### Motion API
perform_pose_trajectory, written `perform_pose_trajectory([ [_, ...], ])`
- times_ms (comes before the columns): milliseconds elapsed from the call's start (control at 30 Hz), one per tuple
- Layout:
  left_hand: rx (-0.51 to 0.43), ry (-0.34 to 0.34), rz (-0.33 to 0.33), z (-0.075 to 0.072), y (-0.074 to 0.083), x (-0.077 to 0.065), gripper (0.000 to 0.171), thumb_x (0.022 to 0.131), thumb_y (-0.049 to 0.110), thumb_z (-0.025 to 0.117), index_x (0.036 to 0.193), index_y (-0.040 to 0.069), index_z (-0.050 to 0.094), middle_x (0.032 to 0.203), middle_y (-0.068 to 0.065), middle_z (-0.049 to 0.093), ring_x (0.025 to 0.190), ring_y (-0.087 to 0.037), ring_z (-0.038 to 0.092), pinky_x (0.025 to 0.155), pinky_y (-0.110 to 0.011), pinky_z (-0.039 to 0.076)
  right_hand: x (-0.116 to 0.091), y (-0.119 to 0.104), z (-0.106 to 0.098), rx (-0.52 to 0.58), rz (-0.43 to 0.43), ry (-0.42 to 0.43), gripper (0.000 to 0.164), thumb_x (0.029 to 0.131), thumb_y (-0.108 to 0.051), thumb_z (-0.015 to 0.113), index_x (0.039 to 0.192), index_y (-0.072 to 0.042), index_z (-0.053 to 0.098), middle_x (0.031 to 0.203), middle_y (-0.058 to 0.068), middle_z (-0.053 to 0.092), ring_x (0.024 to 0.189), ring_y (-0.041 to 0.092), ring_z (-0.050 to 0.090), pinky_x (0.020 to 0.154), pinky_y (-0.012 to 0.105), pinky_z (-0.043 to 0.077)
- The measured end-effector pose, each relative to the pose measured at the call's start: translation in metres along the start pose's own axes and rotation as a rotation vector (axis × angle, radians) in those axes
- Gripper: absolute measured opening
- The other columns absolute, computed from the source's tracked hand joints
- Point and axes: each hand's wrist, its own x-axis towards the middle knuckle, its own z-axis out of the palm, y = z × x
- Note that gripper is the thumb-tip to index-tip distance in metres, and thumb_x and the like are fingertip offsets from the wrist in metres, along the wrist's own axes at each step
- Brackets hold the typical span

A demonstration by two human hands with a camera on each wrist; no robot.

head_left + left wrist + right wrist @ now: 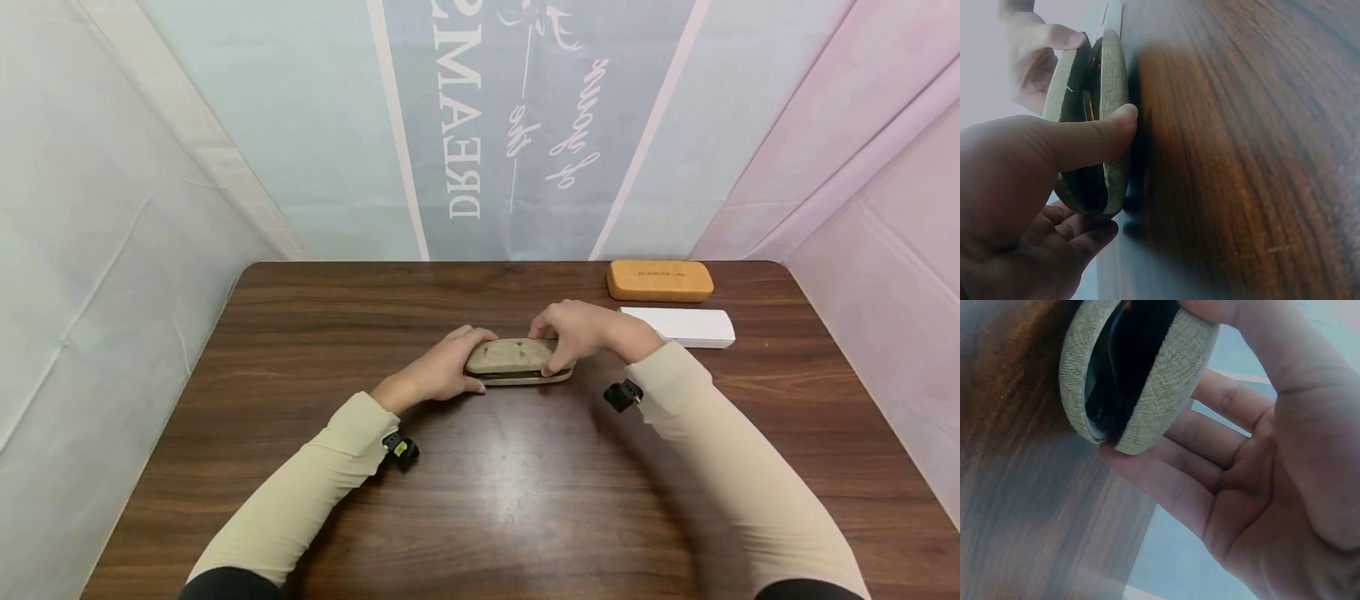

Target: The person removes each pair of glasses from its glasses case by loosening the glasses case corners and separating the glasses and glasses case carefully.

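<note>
A beige fabric-covered glasses case [510,357] lies on the table between both hands, its lid partly raised. Through the gap, the thin frame of a pair of glasses [1089,106] shows inside the dark interior. At the case's left end, my left hand [442,367] grips it, thumb [1094,137] across the gap onto the lower shell and fingers at the far side. My right hand [581,327] holds the lid near the right end, thumb at the front edge and fingers behind. Most of the glasses are hidden by the lid.
To the right, behind the right wrist, lies a white box [697,327]. An orange-brown case [660,282] sits beyond it near the table's back edge. The dark wooden table [465,517] is bordered by a printed backdrop [337,150] and side curtains.
</note>
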Motion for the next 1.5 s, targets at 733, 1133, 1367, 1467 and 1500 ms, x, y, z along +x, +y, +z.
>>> perform_pose_trajectory([
  [733,0.021,0.024,0.028,-0.003,-0.002,0.006,0.084,0.073,0.014,0.094,0.143,0.007,0.049,0.138,-0.012,0.056,0.13,-0.026,0.051,0.111,-0.041,0.04,0.01,0.016,-0.018,0.305,0.05,-0.19,0.054,0.085,-0.024,0.079,0.132,-0.001,0.066,0.124,0.01,0.071,0.115,0.024,0.066,0.097,0.041,0.053],
  [1133,-0.011,0.026,0.031,-0.001,-0.002,0.007,0.085,0.072,0.011,0.094,0.142,0.008,0.046,0.139,-0.012,0.056,0.132,-0.026,0.051,0.112,-0.041,0.039,0.005,0.033,-0.009,0.387,0.018,-0.182,0.057,0.091,-0.03,0.076,0.137,0.0,0.062,0.127,0.014,0.069,0.116,0.026,0.066,0.098,0.044,0.052],
  [1367,-0.045,0.028,0.004,0.0,-0.002,0.003,0.092,0.075,0.011,0.093,0.148,0.011,0.037,0.151,-0.012,0.048,0.139,-0.028,0.045,0.112,-0.043,0.039,0.005,0.042,-0.004,0.459,0.031,-0.147,0.05,0.094,-0.029,0.073,0.132,0.002,0.064,0.12,0.012,0.071,0.106,0.019,0.069,0.093,0.038,0.055],
  [1467,-0.044,0.04,0.007,0.0,-0.003,0.0,0.093,0.076,0.013,0.092,0.149,0.012,0.034,0.152,-0.013,0.046,0.139,-0.029,0.046,0.111,-0.045,0.04,0.005,0.045,-0.002,0.496,0.034,-0.125,0.051,0.095,-0.027,0.071,0.135,0.004,0.062,0.124,0.014,0.07,0.108,0.019,0.069,0.094,0.038,0.055],
  [1500,-0.045,0.047,0.014,0.001,-0.003,0.0,0.093,0.076,0.013,0.092,0.149,0.012,0.034,0.152,-0.013,0.045,0.138,-0.03,0.046,0.111,-0.045,0.041,0.005,0.046,-0.001,0.507,0.033,-0.118,0.051,0.096,-0.026,0.071,0.135,0.005,0.062,0.125,0.015,0.069,0.109,0.02,0.068,0.094,0.038,0.055],
])
